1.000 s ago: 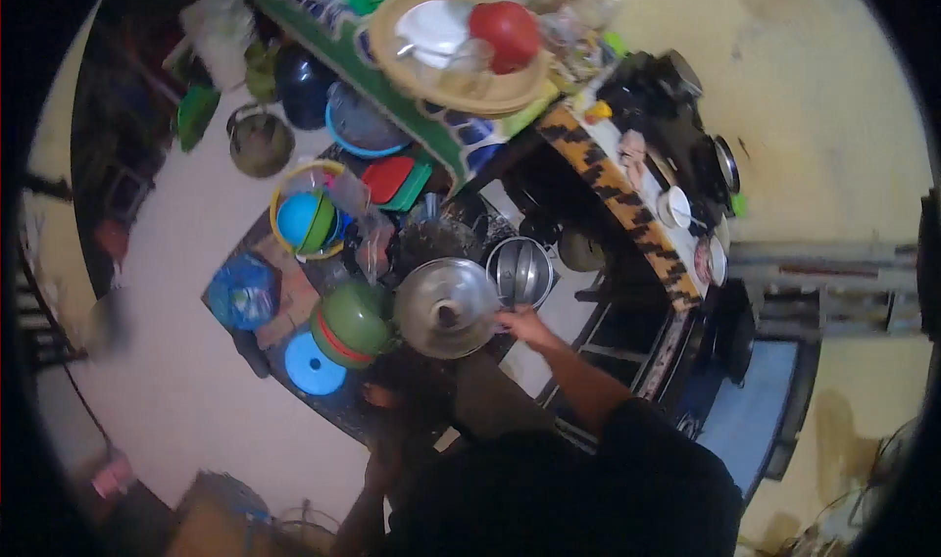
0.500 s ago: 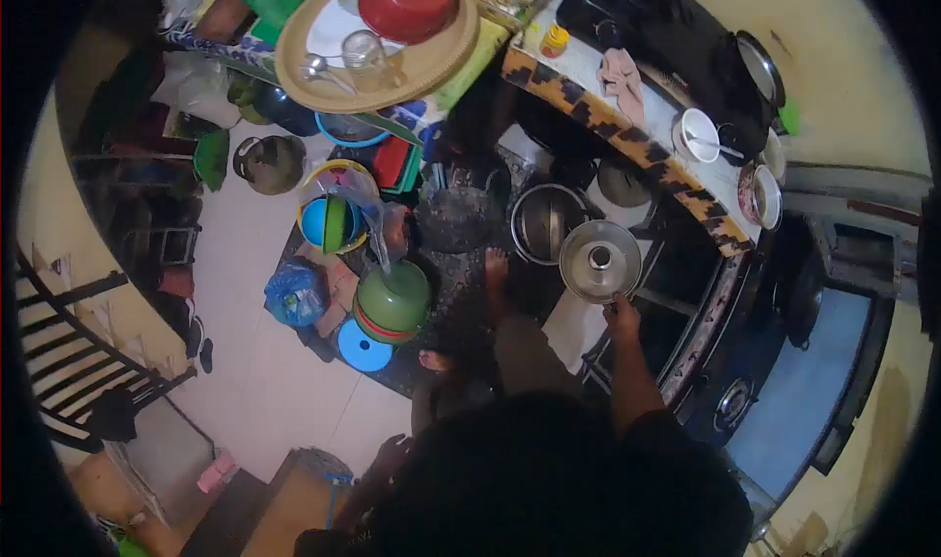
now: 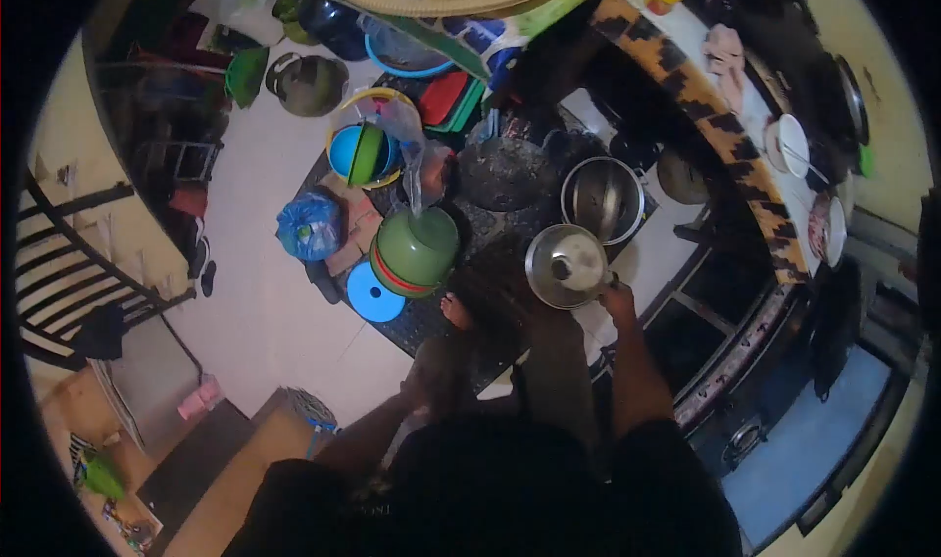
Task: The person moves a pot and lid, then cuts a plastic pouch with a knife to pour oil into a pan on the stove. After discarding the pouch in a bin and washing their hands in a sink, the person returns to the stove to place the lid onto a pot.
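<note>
My right hand [image 3: 616, 297] is closed at the rim of a shiny round metal pan [image 3: 588, 261] with a dark round spot in its middle. The pan is tilted, above the floor and in front of my right leg. Just beyond it a deep metal pot [image 3: 580, 196] stands on the dark mat. My left hand [image 3: 420, 388] is low by my left knee, dark and blurred; its fingers do not show clearly.
Left of the pan stand stacked green basins [image 3: 417, 248], a blue disc [image 3: 375, 292], a blue plastic bag [image 3: 310, 227] and a yellow tub [image 3: 412, 111]. A tiled counter [image 3: 686, 87] runs along the right, bearing a white bowl [image 3: 786, 145]. My bare foot [image 3: 453, 310] is on the mat.
The pan in my right hand has moved left and tilted, nearer my legs. My left hand has come up toward my knee. The view has shifted, so the counter now appears higher and further right.
</note>
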### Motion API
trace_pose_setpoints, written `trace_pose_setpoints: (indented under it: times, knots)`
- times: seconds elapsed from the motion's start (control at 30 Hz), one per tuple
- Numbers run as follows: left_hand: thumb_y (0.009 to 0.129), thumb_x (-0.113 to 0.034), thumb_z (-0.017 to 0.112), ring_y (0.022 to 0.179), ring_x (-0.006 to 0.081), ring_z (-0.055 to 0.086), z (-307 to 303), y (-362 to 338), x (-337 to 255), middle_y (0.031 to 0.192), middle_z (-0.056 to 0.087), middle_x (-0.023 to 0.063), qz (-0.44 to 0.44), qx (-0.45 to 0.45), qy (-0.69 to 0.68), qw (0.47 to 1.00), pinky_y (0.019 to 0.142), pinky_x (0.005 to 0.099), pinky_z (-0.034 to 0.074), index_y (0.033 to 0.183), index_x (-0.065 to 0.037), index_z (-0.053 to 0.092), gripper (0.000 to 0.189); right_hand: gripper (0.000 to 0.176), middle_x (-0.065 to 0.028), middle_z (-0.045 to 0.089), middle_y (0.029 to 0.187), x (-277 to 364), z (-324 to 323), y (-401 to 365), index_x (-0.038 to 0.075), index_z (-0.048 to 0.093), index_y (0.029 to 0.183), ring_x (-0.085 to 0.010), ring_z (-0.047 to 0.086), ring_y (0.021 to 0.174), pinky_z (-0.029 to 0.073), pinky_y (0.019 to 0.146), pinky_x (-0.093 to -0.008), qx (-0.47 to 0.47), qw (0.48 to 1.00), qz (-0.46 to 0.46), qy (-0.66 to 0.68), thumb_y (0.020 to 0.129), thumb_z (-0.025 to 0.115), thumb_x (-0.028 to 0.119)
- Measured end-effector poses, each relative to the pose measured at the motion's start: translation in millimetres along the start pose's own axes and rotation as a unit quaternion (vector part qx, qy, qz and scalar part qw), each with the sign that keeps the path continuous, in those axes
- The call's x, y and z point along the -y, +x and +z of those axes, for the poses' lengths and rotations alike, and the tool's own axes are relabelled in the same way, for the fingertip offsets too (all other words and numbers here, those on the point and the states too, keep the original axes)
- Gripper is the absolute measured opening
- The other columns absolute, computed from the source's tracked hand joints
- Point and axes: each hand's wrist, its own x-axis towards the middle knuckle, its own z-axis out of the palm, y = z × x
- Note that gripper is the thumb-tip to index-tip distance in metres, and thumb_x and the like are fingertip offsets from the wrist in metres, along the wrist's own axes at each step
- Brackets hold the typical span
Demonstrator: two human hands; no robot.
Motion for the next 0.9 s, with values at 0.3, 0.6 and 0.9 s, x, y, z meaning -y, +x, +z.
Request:
trace_pose_setpoints:
  times: [0.3, 0.6, 0.9]
  knots:
    - [0.073, -0.038, 0.062, 0.114, 0.0432, 0.041, 44, 26, 16, 0.136, 0.029, 0.0241, -0.103, -0.12, 0.057, 0.986, 0.087, 0.0498, 0.043, 0.138, -0.022, 0.025, 0.076, 0.063, -0.0265, 0.038, 0.133, -120, 211, 197, -0.001, 0.06, 0.109, -0.0345, 0.037, 0.125, 0.027, 0.104, -0.0395, -0.021, 0.883, -0.334, -0.33, 0.069, 0.063, 0.047]
    - [0.079, -0.029, 0.053, 0.118, 0.0441, 0.036, 97, 74, 79, 0.136, 0.03, 0.0257, -0.073, -0.243, 0.003, 0.967, 0.097, 0.0496, 0.033, 0.133, -0.019, 0.037, 0.057, 0.079, -0.0254, 0.03, 0.139, -55, 265, 205, 0.004, 0.051, 0.123, -0.0408, 0.025, 0.13, 0.016, 0.109, -0.0459, -0.071, 0.905, -0.113, -0.405, 0.065, 0.061, 0.057]
    - [0.071, -0.04, 0.06, 0.127, 0.0439, 0.028, 42, 72, 22, 0.141, 0.024, 0.0245, -0.09, -0.236, -0.128, 0.959, 0.104, 0.047, 0.026, 0.137, -0.024, 0.034, 0.072, 0.062, -0.0241, 0.056, 0.112, -133, 312, 278, 0.0, 0.048, 0.12, -0.0366, 0.058, 0.099, 0.047, 0.085, -0.0419, 0.066, 0.964, -0.133, -0.222, 0.067, 0.068, 0.025]
